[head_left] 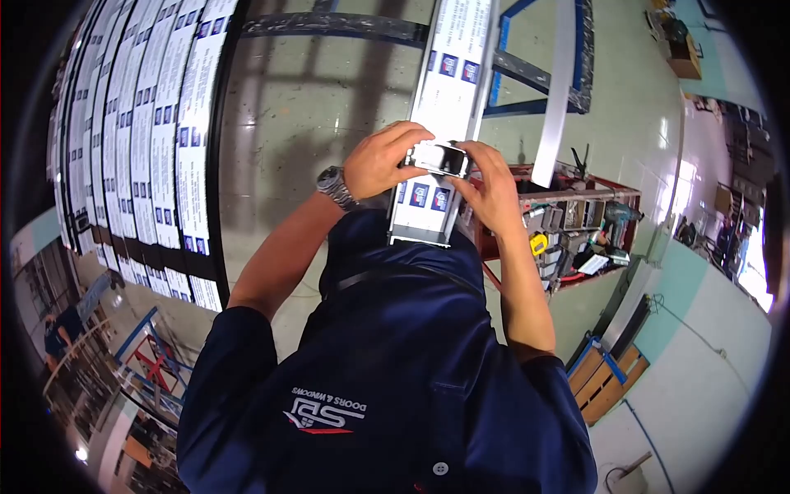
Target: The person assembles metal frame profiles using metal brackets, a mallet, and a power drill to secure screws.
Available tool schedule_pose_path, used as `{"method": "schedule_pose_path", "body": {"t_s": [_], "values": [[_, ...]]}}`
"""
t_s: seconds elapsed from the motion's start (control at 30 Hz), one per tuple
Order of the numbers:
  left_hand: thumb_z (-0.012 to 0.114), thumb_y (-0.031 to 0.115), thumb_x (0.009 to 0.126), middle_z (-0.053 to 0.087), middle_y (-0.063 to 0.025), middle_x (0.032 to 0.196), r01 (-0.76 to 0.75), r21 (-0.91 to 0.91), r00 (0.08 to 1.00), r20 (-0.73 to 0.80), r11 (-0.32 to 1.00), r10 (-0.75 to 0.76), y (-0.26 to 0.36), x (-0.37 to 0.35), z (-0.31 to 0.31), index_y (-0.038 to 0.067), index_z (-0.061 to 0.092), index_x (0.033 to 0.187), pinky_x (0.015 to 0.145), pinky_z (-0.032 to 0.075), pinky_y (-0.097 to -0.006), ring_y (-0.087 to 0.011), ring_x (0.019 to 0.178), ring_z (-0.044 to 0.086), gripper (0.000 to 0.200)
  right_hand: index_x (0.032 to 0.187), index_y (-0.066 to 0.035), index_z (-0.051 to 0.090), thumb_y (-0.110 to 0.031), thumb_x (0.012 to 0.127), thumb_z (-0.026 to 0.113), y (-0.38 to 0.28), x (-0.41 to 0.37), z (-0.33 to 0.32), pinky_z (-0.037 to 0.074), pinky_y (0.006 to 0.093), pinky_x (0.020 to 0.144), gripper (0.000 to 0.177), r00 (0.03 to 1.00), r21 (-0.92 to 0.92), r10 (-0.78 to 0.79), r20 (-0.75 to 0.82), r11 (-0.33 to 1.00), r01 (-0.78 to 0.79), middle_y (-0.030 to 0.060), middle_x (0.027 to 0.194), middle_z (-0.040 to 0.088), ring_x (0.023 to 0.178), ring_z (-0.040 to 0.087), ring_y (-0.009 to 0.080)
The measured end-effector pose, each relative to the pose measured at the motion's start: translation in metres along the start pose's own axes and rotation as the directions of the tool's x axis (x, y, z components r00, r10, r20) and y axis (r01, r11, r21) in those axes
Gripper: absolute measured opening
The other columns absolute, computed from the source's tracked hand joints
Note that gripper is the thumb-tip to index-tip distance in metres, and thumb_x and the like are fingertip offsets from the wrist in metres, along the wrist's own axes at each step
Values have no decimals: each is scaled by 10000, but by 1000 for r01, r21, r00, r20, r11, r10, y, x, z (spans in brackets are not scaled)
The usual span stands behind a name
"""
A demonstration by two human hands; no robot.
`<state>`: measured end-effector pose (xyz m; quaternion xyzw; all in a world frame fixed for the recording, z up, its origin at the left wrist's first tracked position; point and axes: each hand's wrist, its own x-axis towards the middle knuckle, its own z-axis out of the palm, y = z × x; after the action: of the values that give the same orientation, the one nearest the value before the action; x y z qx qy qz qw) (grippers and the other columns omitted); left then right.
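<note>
Workshop floor: pale and glossy [284, 193], running beneath everything.
Stacked profiles: long film-wrapped lengths [140, 123] lie side by side on the person's left, probably kept parallel to save room and protect their faces.
Blue frame: its dark-topped bars [329, 28] pass crosswise beyond the person, apparently serving as a support.
Wrapped profile: one length [455, 99] points straight away from the waist, its near end close to the body, likely so that both arms reach it evenly.
Tool cart: red-edged [613, 195], beside the right arm, presumably for easy reach.
Bare strip: a plain pale length [555, 99], right of the wrapped profile.
Left hand: fingers closed on one end of the small piece [380, 163].
Right hand: gripping the opposite end [494, 188], which should keep it level.
Small piece: bright-rimmed with a dark patch [441, 158], between both hands, over the wrapped profile; contact cannot be told.
</note>
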<state>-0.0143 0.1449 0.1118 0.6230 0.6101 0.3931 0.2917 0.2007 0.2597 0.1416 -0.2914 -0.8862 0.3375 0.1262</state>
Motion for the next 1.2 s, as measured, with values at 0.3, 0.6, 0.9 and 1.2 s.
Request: {"method": "schedule_pose_path", "body": {"t_s": [0.3,0.6,0.9,1.2], "values": [[808,184,786,633,-149,1231,-43,42,999,-20,998,44,-5,0,2,65,597,1245,958,505,-425,-355,1133,607,518,1255,-65,623,-156,763,811,5,-4,1,462,438,1017,534,999,63,-14,-48,998,17,158,1240,639,1196,574,362],[836,154,753,650,-137,1191,-56,95,998,24,994,54,2,7,4,73,603,1229,930,533,-415,-342,1104,631,536,1235,-67,605,-151,776,791,14,-11,3,490,434,975,502,995,121,-6,-95,992,18,139,1231,634,1159,599,363],[840,138,746,648,-133,1152,-68,117,998,5,991,68,6,9,6,71,606,1212,886,547,-402,-337,1045,645,526,1269,-64,582,-161,773,799,16,-12,-1,498,436,963,550,998,186,21,-56,982,-10,152,1241,620,1155,598,379],[829,128,745,647,-124,1140,-65,130,998,6,989,65,8,9,7,70,610,1208,881,552,-399,-325,1037,648,516,1288,-82,580,-139,766,796,17,-12,-2,494,444,962,568,997,200,21,-74,980,-6,135,1233,624,1137,604,370]]}}
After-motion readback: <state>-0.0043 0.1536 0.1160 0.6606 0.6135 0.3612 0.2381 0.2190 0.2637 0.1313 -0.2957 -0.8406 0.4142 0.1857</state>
